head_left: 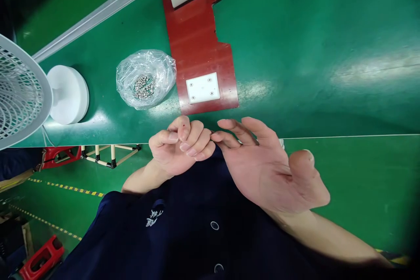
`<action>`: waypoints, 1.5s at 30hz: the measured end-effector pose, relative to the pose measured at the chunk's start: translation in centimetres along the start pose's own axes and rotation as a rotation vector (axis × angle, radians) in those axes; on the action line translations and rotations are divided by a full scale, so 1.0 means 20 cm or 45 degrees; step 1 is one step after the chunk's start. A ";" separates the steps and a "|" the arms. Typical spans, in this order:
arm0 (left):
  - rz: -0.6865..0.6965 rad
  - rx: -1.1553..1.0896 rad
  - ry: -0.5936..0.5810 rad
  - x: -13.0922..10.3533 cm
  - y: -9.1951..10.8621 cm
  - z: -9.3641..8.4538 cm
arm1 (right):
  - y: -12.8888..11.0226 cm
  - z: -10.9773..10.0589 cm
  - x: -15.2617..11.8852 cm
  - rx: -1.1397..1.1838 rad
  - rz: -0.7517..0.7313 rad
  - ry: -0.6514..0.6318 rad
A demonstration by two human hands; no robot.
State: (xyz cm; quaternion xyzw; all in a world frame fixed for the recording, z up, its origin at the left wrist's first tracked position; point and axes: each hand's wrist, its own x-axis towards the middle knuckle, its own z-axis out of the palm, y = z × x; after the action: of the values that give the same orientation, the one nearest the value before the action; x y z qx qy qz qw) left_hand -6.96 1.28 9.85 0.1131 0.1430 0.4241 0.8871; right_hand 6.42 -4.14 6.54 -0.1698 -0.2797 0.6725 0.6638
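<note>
Pinching something too small to tell in the curled left hand (179,146) beside the open, empty right hand (269,166), hovering over the desk (328,30) edge, leaving bagged screws (144,86) and red fixture plate (200,48) untouched beyond.

Both arms are bare from what you can see, no gloves, no watch, no rings on the left hand (179,148) or the right hand (265,168). Nails are cut short. The shirt (183,227) is dark navy, looks like a work uniform, short sleeves judging by the bare forearms. There's small white embroidered lettering (154,218) on the chest, too small to read. Two round snap buttons (214,225) with pale rims run down the front.
</note>
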 end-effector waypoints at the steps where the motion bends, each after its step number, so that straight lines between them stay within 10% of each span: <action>1: -0.010 0.019 -0.015 0.00 0.00 0.00 | 0.00 0.00 0.00 -0.003 -0.010 -0.001; 8: 0.137 0.404 -0.414 0.02 -0.01 -0.04 | -0.02 -0.03 -0.02 -0.078 -0.053 -0.075; 19: 0.837 1.648 -0.527 -0.01 -0.06 -0.13 | 0.03 0.04 -0.03 -0.553 -0.272 0.008; 45: 1.140 2.108 -0.650 0.01 -0.04 -0.17 | 0.03 0.01 -0.03 -0.519 -0.264 -0.010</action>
State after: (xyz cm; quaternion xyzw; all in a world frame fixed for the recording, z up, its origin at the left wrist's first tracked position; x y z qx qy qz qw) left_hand -7.46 1.30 6.34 0.8331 0.1430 0.4501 0.2880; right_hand 5.87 -4.72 6.25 -0.2681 -0.4284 0.5310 0.6802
